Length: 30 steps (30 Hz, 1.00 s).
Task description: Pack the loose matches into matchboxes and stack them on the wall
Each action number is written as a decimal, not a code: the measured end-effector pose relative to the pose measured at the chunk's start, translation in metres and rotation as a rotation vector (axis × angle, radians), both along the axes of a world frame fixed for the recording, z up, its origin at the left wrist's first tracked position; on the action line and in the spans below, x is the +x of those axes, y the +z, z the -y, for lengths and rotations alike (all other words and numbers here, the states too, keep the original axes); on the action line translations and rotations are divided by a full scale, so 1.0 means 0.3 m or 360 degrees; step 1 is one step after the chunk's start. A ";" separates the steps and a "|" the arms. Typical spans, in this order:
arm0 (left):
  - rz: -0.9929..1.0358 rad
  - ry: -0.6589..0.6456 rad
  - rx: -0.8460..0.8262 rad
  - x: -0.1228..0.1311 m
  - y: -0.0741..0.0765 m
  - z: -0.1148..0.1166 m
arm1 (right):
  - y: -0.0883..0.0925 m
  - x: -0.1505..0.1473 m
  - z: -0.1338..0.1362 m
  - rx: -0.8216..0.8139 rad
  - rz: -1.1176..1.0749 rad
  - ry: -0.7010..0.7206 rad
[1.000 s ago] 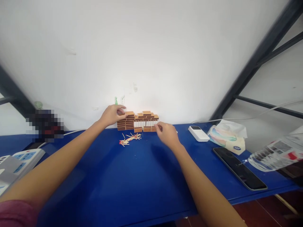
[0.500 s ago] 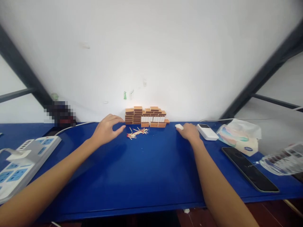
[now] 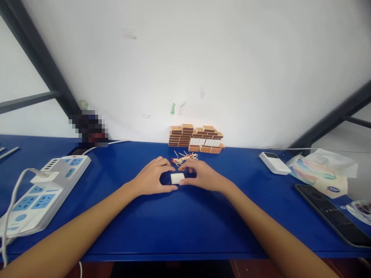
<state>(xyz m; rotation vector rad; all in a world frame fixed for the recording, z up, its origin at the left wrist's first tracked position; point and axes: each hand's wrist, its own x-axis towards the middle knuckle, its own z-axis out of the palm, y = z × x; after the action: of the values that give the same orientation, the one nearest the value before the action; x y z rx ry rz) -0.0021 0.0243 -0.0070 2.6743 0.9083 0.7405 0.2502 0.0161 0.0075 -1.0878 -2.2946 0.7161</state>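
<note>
My right hand [image 3: 201, 175] pinches the right end of a small white matchbox tray [image 3: 177, 178], thumb in front and fingers behind. On the other side, my left hand [image 3: 153, 176] is open, its thumb and fingers apart around the tray's left end without clearly gripping it. Loose matches with red heads [image 3: 185, 158] lie in a small heap just beyond both hands. Further back, stacked matchboxes [image 3: 179, 137] stand against the wall, with a row of white trays [image 3: 213, 142] among those on the right.
On the left lies a white power strip [image 3: 55, 189] with a plugged-in charger. At the right are a white device with a dark screen [image 3: 275, 163], a tissue pack [image 3: 321, 173], a phone [image 3: 333, 212] and part of a plastic bottle [image 3: 361, 210]. A white wall rises behind the blue table [image 3: 174, 227].
My right hand has brought the white tray from beside the white device to the middle, before the matches. My left hand has moved in to meet it. The view has shifted.
</note>
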 end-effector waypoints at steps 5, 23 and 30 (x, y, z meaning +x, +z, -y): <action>0.0038 0.0003 -0.0020 -0.009 -0.009 -0.011 | 0.000 0.024 -0.112 0.0044 0.0071 -0.0259; 0.0074 -0.0033 -0.0008 -0.006 -0.015 -0.005 | -0.003 -0.019 -0.211 0.0108 0.0475 -0.0305; 0.0080 -0.0040 -0.0015 -0.006 -0.017 -0.006 | -0.003 -0.049 -0.221 0.0079 0.0448 -0.0147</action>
<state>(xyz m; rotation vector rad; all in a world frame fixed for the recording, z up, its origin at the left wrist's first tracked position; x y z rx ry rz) -0.0040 0.0261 -0.0121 2.6412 0.8617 0.7923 0.2353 0.0823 0.0065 -1.3336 -2.4590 0.4935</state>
